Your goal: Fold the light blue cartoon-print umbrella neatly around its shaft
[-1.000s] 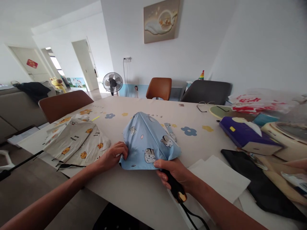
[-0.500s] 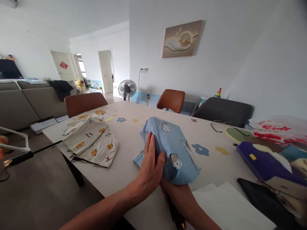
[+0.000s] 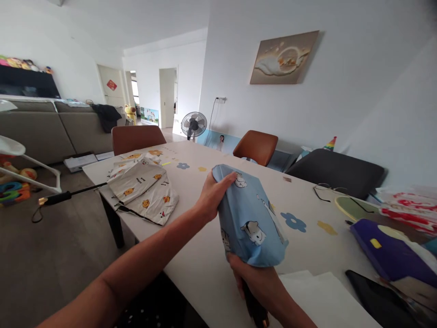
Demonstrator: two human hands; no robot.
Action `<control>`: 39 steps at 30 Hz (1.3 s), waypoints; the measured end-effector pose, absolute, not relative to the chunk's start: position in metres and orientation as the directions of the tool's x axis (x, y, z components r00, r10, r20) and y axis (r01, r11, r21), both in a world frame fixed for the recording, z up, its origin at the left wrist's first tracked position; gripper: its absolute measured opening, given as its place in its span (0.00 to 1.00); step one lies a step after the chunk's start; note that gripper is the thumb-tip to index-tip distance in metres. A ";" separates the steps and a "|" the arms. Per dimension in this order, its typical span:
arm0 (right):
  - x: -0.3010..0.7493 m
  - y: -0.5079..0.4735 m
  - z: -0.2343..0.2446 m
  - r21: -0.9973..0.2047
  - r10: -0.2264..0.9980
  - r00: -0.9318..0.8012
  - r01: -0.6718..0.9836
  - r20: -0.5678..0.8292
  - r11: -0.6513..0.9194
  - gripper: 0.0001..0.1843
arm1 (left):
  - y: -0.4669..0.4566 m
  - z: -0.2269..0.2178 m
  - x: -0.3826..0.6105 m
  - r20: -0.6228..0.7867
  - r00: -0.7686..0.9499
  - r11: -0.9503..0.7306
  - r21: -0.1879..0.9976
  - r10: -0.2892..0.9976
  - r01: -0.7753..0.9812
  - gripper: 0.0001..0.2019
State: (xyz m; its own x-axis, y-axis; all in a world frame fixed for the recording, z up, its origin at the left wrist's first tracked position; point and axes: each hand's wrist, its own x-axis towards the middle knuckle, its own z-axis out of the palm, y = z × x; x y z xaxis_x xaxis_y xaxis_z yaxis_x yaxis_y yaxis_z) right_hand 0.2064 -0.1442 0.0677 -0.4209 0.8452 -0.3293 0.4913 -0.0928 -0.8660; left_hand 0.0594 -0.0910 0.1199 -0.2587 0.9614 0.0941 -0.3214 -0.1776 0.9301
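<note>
A light-blue umbrella printed with white cartoon animals is in both my hands above the table, its canopy folded loosely. My left hand grips the canopy's upper left edge, thumb on top and fingers hidden behind the fabric. Around the lower end closes my right hand, with the dark handle protruding below it; most of its fingers are hidden. To the left lies a beige umbrella with orange cartoon figures, its black handle sticking out past the table edge.
The white table carries flower prints. On its right are white sheets, a black flat item, a purple item, eyeglasses and a plastic bag. Brown chairs and a dark chair surround it.
My left hand has gone from lying flat against the canopy's side to gripping its upper left edge. The loose fabric on that side is now drawn in. The view has turned left.
</note>
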 end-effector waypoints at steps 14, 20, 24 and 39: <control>0.214 -0.133 0.063 -0.919 0.751 -0.533 0.277 -0.391 -0.282 0.20 | -0.068 0.107 0.054 -0.039 0.140 0.128 0.683 0.989 -0.719 0.20; 0.212 -0.127 0.062 -0.933 0.834 -0.423 0.215 -0.354 -0.287 0.15 | -0.062 0.099 0.056 -0.071 -0.042 0.022 0.713 0.997 -0.701 0.25; 0.212 -0.125 0.057 -0.920 0.779 -0.540 -0.019 -0.320 -0.391 0.20 | -0.064 0.095 0.057 -0.051 -0.029 0.016 0.712 0.998 -0.702 0.23; 0.199 -0.128 0.049 -0.848 0.786 -0.446 -0.103 -0.428 -0.520 0.16 | -0.047 0.060 0.050 -0.334 -0.154 0.216 0.835 0.930 -0.506 0.26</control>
State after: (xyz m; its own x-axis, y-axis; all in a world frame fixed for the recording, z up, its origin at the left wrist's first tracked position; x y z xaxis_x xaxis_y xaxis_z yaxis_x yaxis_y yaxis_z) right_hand 0.1987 -0.1284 0.0493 -0.4455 0.7864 -0.4278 -0.1032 -0.5198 -0.8481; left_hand 0.0501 -0.0467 0.0601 -0.1540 0.9299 -0.3340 -0.5060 0.2161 0.8350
